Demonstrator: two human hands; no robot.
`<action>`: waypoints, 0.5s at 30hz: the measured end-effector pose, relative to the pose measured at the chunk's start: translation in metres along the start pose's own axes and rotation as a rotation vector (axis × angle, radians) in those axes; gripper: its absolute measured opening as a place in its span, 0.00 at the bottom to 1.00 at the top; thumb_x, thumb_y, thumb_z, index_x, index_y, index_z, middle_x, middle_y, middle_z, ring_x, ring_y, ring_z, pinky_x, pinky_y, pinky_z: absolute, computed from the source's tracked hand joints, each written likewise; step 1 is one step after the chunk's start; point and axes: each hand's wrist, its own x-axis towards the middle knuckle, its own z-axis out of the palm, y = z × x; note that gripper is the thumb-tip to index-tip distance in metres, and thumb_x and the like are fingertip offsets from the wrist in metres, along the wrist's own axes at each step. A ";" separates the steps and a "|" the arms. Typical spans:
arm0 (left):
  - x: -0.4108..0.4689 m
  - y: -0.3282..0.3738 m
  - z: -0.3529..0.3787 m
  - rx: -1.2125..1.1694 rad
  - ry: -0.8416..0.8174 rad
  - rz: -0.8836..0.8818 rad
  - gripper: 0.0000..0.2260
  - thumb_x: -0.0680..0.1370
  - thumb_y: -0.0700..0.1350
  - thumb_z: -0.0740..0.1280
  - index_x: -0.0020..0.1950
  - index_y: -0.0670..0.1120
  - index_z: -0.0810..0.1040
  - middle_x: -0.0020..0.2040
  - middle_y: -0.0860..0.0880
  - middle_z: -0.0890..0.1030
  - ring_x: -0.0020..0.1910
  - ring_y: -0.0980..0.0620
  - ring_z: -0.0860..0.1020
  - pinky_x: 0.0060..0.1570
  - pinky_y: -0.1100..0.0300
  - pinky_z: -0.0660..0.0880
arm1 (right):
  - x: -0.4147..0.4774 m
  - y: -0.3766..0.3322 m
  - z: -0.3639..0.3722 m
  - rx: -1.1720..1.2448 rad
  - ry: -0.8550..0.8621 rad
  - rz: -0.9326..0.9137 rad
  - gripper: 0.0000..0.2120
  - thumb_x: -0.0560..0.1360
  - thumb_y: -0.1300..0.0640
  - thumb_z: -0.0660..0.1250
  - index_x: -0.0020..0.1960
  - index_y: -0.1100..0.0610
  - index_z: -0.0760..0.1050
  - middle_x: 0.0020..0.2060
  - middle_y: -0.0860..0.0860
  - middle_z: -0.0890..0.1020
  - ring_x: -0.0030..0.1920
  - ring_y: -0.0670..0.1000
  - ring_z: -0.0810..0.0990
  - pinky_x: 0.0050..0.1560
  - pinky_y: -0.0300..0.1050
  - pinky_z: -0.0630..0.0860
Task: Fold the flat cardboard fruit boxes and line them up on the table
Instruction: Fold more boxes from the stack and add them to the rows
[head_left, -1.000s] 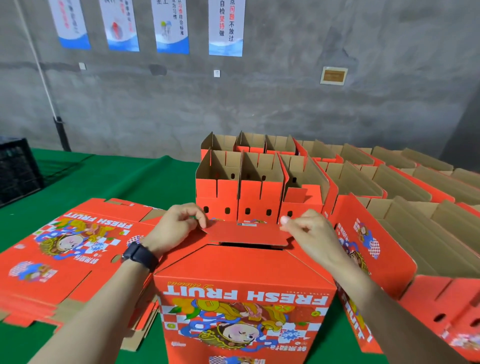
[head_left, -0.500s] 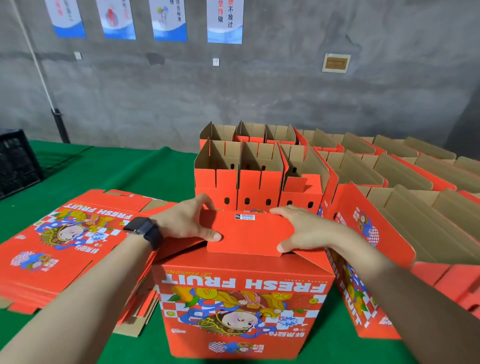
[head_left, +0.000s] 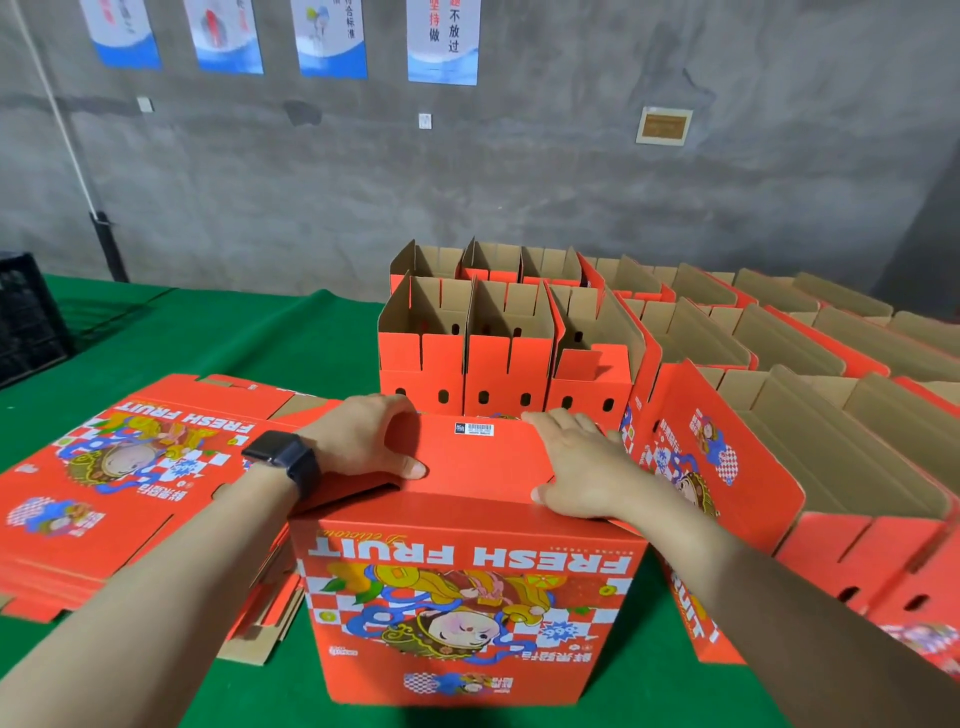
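**Red cardboard box, top flap held down by both hands**

Red printed box (head_left: 467, 597) is stood on the green surface (head_left: 311, 338) at front centre, with its "FRESH FRUIT" artwork seen upside down. Its flap (head_left: 478, 457) is laid flat across the top, and a barcode sticker (head_left: 474, 429) is stuck near the far edge. Left hand (head_left: 369, 441) is curled round the flap's left edge, thumb pressed on top. Right hand (head_left: 576, 467) is laid flat on the flap's right end, fingers straight. A black watch (head_left: 283, 457) is worn on the left wrist. A stack of flat boxes (head_left: 119, 467) is laid just left of the box. Folded open boxes (head_left: 467, 364) are lined up in rows behind and to the right. A black crate (head_left: 26, 322) is seen at far left. Posters (head_left: 441, 41) are hung on the grey wall.
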 end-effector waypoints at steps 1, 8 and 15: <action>0.000 -0.001 -0.001 -0.030 -0.013 0.006 0.31 0.68 0.59 0.75 0.67 0.51 0.70 0.58 0.52 0.77 0.49 0.56 0.72 0.39 0.71 0.64 | 0.000 0.004 -0.002 0.040 -0.013 -0.011 0.38 0.75 0.51 0.66 0.78 0.48 0.49 0.75 0.49 0.58 0.74 0.53 0.55 0.73 0.61 0.53; 0.002 -0.009 0.000 -0.342 -0.051 -0.078 0.22 0.76 0.58 0.66 0.69 0.54 0.72 0.56 0.58 0.76 0.49 0.60 0.75 0.42 0.76 0.65 | 0.003 0.016 0.000 0.394 0.194 0.055 0.20 0.81 0.63 0.56 0.72 0.56 0.67 0.71 0.52 0.67 0.70 0.53 0.66 0.64 0.40 0.63; 0.006 -0.025 0.009 -0.763 0.193 -0.251 0.17 0.76 0.45 0.70 0.65 0.48 0.76 0.59 0.44 0.79 0.56 0.47 0.78 0.61 0.51 0.74 | 0.009 0.028 0.007 0.518 0.204 0.242 0.18 0.80 0.54 0.60 0.70 0.53 0.68 0.68 0.54 0.68 0.51 0.51 0.74 0.44 0.41 0.70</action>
